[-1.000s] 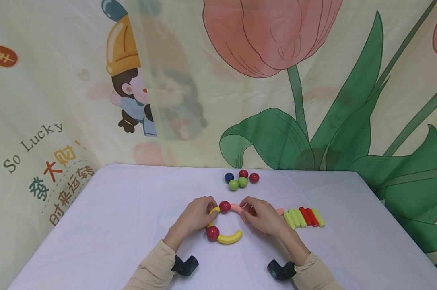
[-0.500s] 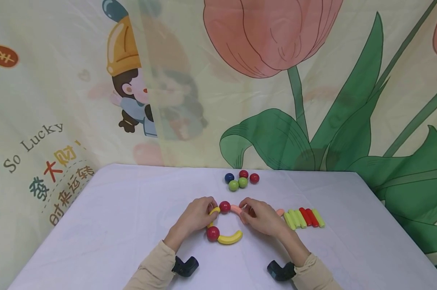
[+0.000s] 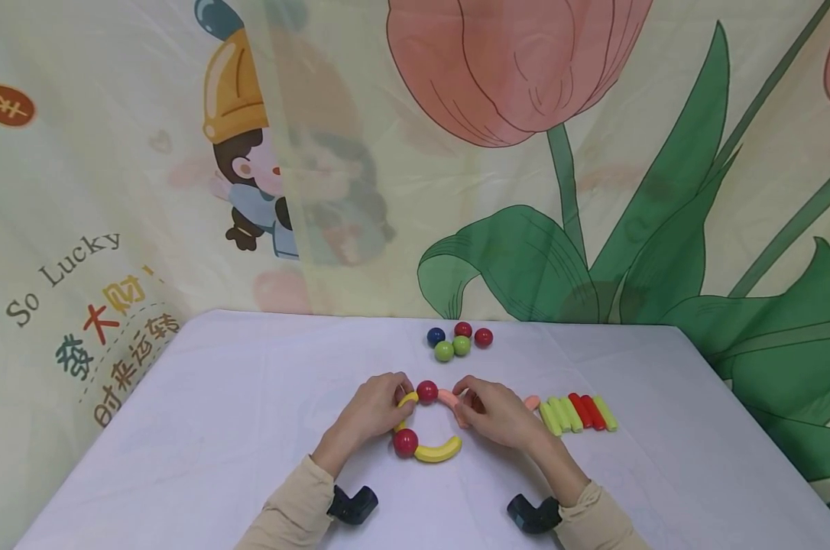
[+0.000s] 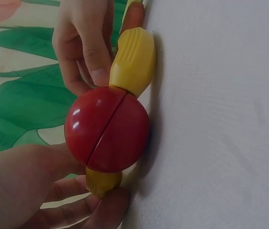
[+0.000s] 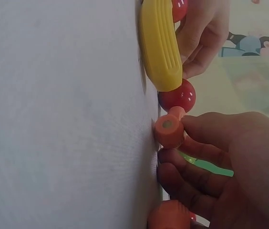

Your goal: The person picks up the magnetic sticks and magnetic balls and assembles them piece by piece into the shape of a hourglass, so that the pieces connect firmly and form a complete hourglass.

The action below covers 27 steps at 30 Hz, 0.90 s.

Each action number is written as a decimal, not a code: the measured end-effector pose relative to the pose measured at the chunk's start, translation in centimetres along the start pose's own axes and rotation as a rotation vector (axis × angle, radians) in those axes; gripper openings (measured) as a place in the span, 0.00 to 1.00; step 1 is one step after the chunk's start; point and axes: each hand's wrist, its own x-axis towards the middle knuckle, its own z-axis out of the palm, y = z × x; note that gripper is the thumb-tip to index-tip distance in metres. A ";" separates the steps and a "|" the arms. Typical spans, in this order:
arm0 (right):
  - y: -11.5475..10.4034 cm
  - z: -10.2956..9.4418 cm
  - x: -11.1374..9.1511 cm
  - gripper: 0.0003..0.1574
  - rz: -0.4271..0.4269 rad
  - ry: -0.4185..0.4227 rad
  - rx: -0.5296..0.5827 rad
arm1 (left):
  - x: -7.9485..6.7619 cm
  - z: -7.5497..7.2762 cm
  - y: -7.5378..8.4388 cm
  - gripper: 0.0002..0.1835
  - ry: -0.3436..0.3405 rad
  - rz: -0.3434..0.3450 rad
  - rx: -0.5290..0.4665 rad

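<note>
In the head view, my left hand pinches a curved yellow rod between two red balls. My right hand pinches a curved pink rod, whose far end meets the upper red ball. From the lower red ball a second curved yellow rod runs right, its other end unattached. Together the pieces form an arc with a gap at the lower right. A round metallic disc shows in the near end of the pink rod in the right wrist view.
Beyond the hands lie a blue ball, two green balls and two more red balls. To the right, several light green rods and red rods lie in a row beside another pink piece, on a white-covered table.
</note>
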 end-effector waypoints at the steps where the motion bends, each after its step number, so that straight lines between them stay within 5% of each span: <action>1: 0.0 0.0 0.0 0.14 -0.001 -0.002 0.001 | 0.0 0.0 0.0 0.12 0.000 0.000 -0.002; 27: 0.1 -0.1 -0.1 0.15 -0.016 -0.005 0.052 | 0.1 0.2 -0.3 0.10 -0.015 0.007 -0.009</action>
